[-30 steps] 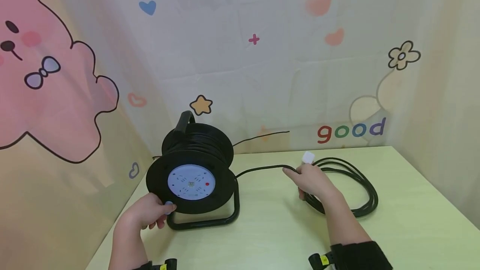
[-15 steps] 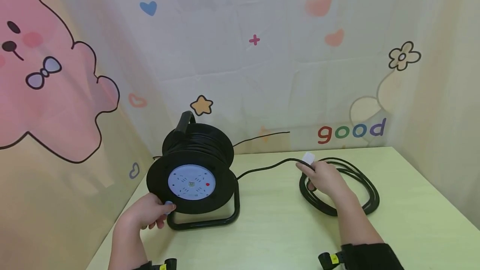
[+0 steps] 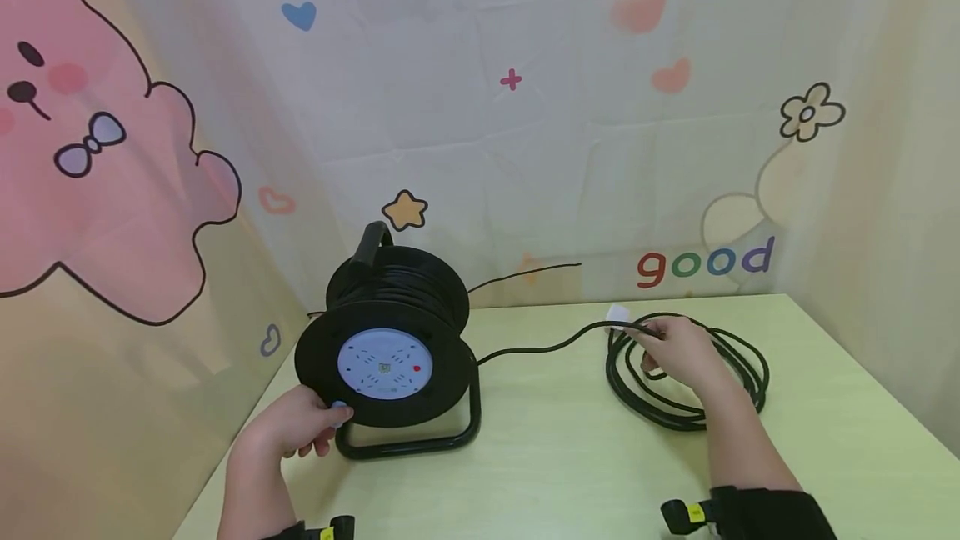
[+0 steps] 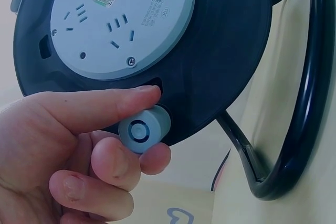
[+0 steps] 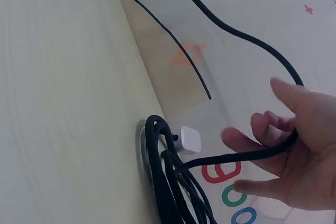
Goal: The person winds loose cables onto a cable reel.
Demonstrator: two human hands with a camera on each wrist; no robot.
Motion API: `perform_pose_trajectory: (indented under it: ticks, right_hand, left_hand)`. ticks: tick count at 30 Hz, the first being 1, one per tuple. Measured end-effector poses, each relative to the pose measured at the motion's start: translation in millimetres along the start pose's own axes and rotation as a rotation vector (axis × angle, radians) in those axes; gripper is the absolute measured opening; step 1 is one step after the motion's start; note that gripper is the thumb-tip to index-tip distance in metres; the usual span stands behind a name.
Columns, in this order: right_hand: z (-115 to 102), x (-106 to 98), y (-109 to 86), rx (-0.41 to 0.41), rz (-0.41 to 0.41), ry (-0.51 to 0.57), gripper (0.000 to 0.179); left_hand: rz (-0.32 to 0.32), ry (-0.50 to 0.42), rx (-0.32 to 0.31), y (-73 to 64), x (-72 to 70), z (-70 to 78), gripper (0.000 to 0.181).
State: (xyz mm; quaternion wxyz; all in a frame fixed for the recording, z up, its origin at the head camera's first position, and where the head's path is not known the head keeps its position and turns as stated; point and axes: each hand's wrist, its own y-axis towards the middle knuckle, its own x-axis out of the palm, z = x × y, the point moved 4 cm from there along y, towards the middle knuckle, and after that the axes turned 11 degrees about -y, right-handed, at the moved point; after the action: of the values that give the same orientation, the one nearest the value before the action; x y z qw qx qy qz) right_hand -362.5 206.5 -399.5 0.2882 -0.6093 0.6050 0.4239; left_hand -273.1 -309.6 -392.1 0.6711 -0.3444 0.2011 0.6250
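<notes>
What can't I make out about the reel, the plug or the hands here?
Reel knob: head view, mostly covered by the left hand.
Socket panel, top: left wrist view, cut off by upper edge.
Fine print: left wrist view, too small.
White plug, lower part: head view, behind the cable.
Right hand: right wrist view, partly cut off by right edge.

Pale green tabletop, whitish cloth backdrop behind, pink cartoon figure at left with lilac bow, orange star, blue heart, outlined flower upper right, multicoloured word "good" low.
</notes>
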Motion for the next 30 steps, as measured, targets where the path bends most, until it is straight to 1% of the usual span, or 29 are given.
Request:
perform_pose_trajectory:
  ticks: [2,4,8,10,12,19,26,30]
  right_hand:
    - [3.4,0.1,-0.3,-0.016,-0.03,-0.012,0.047]
    - [6.0,-2.7,-0.9,-0.043,-0.015,-0.007,0.049]
    - [9.7,-11.4,-4.4,-0.11,0.045,0.055,0.043]
    - [11.2,-14.2,-6.2,-0.14,0.054,0.067,0.043]
    - [11.4,-16.3,-7.5,-0.155,0.066,0.055,0.045]
    - [5.1,-19.1,-9.2,-0.169,0.116,0.023,0.044]
    - [4.0,-17.0,-8.8,-0.179,0.137,0.0,0.038]
    - [3.6,-15.4,-8.1,-0.183,0.143,-0.005,0.037]
  left_hand:
    - [0.0,0.003,-0.002,0.1,0.0,-0.2,0.046]
    - [0.002,0.002,-0.002,0.2,-0.3,-0.9,0.046]
    - [0.012,0.009,-0.006,0.9,-2.4,-2.8,0.046]
    - [0.014,0.014,-0.007,1.7,-3.6,-3.6,0.046]
    - [0.014,0.017,-0.009,2.0,-4.7,-3.9,0.046]
    - [0.015,0.017,0.0,1.1,-5.5,-2.6,0.047]
    - [0.022,0.021,0.012,-0.7,-4.3,-1.2,0.047]
    - [0.026,0.024,0.011,-0.5,-4.4,-1.4,0.047]
